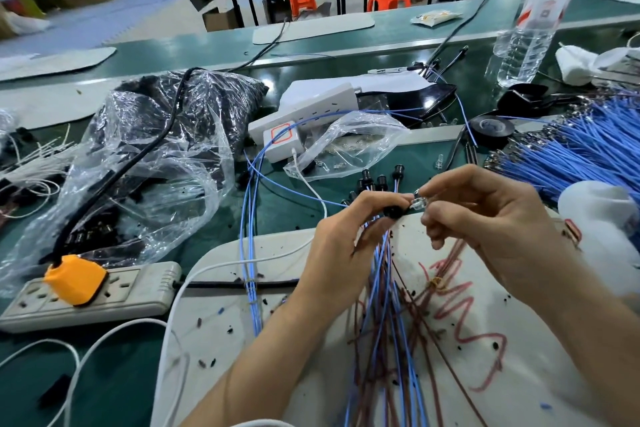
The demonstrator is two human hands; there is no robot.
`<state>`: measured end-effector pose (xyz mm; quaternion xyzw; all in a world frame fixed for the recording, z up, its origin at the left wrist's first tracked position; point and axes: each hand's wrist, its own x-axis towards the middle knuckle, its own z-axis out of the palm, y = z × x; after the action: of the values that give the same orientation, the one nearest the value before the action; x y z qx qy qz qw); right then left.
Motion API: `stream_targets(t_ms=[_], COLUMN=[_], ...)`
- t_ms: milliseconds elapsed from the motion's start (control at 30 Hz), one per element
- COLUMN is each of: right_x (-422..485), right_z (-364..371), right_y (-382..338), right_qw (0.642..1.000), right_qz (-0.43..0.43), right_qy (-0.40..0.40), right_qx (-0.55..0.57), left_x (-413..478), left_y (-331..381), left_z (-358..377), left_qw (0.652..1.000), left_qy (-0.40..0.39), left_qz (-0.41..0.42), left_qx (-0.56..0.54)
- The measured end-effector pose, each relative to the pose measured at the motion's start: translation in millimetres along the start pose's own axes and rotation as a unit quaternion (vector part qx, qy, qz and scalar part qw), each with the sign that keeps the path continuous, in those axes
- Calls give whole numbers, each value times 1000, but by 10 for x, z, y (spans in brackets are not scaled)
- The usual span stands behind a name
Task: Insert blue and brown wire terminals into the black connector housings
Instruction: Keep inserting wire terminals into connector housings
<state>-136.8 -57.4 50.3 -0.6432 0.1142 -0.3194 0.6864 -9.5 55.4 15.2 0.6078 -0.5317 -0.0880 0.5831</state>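
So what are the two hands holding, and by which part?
Left hand pinches a black connector housing round its body; right hand pinches a small clear piece by its end.

Operator body, head view: the left hand [349, 229] and right hand [502, 218] are bare. The left forearm [263, 357] and right forearm [588, 340] are uncovered to the frame edge. A pale grey garment edge [258, 423] shows at 6 o'clock.

A round black connector housing [393, 212] is pinched in the left hand [349, 229], and a small clear part [416, 200] is held at its end by the right hand [491, 218]. Blue and brown wires [384, 288] are fanned out below it. Further black housings [381, 182] are clustered just behind.
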Motion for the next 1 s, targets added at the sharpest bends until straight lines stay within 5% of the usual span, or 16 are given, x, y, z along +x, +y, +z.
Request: stream_targets(t_ms=[533, 1000], right_x=[-40, 8], right_z=[91, -12], right_y=[127, 143], right_qw=[993, 984], right_qz=[-32, -5], right_qy=[51, 8], right_qx=[-99, -176], left_x=[-9, -17], left_y=[-8, -52], left_z=[13, 42], left_qw=[997, 997], left_qy=[1, -23], left_qz=[9, -15], left_qx=[71, 71])
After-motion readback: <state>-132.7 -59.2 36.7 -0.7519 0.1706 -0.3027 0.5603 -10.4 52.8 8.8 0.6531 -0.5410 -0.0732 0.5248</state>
